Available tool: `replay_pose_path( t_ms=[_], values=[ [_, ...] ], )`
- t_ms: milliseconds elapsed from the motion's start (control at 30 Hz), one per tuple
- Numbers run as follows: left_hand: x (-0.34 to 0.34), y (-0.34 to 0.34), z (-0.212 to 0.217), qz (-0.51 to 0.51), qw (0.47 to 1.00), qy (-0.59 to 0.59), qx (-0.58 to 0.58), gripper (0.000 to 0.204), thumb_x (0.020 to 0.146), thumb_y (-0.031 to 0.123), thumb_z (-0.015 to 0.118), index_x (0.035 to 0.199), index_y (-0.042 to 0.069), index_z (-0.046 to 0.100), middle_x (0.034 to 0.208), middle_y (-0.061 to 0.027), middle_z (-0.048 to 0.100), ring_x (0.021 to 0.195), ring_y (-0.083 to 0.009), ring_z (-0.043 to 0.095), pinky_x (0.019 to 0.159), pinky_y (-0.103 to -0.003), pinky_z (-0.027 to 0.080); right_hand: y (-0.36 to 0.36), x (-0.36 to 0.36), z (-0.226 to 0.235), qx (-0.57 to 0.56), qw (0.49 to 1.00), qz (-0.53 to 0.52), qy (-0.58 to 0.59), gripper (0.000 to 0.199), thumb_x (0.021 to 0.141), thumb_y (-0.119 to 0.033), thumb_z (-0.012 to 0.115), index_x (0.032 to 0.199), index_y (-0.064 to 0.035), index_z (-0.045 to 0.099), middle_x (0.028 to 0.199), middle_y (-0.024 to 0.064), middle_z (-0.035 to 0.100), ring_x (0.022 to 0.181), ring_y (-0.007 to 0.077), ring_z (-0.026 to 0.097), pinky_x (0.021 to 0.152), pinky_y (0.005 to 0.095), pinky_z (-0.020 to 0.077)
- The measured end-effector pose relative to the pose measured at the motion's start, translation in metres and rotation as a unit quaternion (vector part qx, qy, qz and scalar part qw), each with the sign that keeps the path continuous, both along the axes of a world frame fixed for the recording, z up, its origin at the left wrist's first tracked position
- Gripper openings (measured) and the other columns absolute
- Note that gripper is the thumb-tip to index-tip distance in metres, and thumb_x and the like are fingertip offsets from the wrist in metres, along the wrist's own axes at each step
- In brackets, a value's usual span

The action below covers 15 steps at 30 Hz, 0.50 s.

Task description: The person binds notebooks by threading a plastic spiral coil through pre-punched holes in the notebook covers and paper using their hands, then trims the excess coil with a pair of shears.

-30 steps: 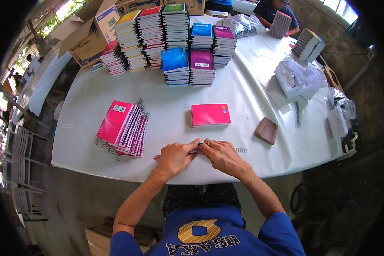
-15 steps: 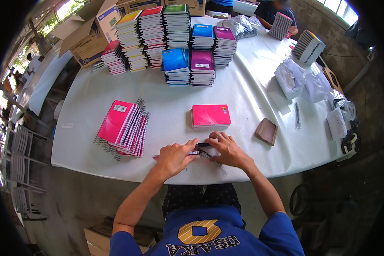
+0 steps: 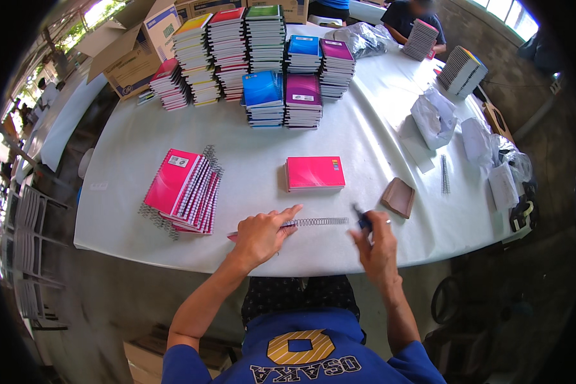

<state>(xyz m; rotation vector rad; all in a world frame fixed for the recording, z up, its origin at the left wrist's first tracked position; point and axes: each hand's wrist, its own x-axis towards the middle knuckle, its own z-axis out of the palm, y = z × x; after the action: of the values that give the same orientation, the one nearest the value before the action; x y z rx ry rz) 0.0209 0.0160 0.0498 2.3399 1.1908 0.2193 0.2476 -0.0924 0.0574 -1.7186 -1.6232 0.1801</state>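
My left hand (image 3: 260, 238) grips a pink notebook (image 3: 233, 237) on edge near the table's front, mostly hidden under the fingers. A metal spiral coil (image 3: 323, 222) extends rightward from the notebook past my fingertips. My right hand (image 3: 381, 249) is raised beyond the coil's free end, closed on a small dark hand tool (image 3: 363, 221); motion blurs it, but it looks like pliers. Beyond the hands lies a squared stack of pink notebooks (image 3: 315, 173). At the left, a fanned pile of pink notebooks (image 3: 171, 182) has long coils sticking out of it.
A brown tray-like piece (image 3: 398, 197) and a loose coil (image 3: 445, 174) lie at right. Tall stacks of coloured notebooks (image 3: 265, 38) stand at the back, beside a cardboard box (image 3: 131, 67). Plastic bags (image 3: 435, 118) line the right side. Another person (image 3: 403, 22) sits at the far right.
My right hand has moved right, away from the left hand, carrying the dark tool. The coil between the hands now stretches straight out from the notebook. My left hand stays put.
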Motion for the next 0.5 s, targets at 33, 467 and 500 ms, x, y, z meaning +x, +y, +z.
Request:
replay_pose_path(
  t_ms=[33, 467, 500],
  values=[
    [0.003, 0.0, 0.002, 0.026, 1.0, 0.007, -0.006, 0.054, 0.09, 0.04, 0.066, 0.138, 0.018, 0.055, 0.113, -0.0113, 0.069, 0.091, -0.036, 0.068, 0.077, -0.046, 0.053, -0.005, -0.013, 0.003, -0.011, 0.999, 0.032, 0.025, 0.037, 0.09, -0.024, 0.07, 0.114, -0.0016, 0.052, 0.09, 0.0181, 0.055, 0.073, 0.0353, 0.057, 0.066, 0.045, 0.0458],
    [0.005, -0.004, -0.014, 0.067, 0.994, -0.024, 0.078, 0.05, 0.088, 0.026, 0.068, 0.136, 0.022, 0.058, 0.076, -0.0135, 0.07, 0.069, -0.0367, 0.067, 0.064, -0.046, 0.052, 0.008, -0.07, -0.025, -0.043, 0.991, 0.051, -0.117, 0.039, 0.091, -0.03, 0.067, 0.114, -0.0005, 0.057, 0.095, 0.017, 0.057, 0.08, 0.0335, 0.059, 0.071, 0.0429, 0.0463],
    [0.006, -0.004, -0.017, 0.069, 0.994, -0.025, 0.084, 0.05, 0.087, 0.024, 0.068, 0.136, 0.022, 0.058, 0.075, -0.0138, 0.07, 0.069, -0.0364, 0.067, 0.064, -0.046, 0.052, 0.01, -0.071, -0.025, -0.043, 0.991, 0.052, -0.118, 0.039, 0.091, -0.03, 0.067, 0.114, -0.0005, 0.057, 0.095, 0.017, 0.057, 0.08, 0.0335, 0.059, 0.071, 0.0429, 0.0463]
  ],
)
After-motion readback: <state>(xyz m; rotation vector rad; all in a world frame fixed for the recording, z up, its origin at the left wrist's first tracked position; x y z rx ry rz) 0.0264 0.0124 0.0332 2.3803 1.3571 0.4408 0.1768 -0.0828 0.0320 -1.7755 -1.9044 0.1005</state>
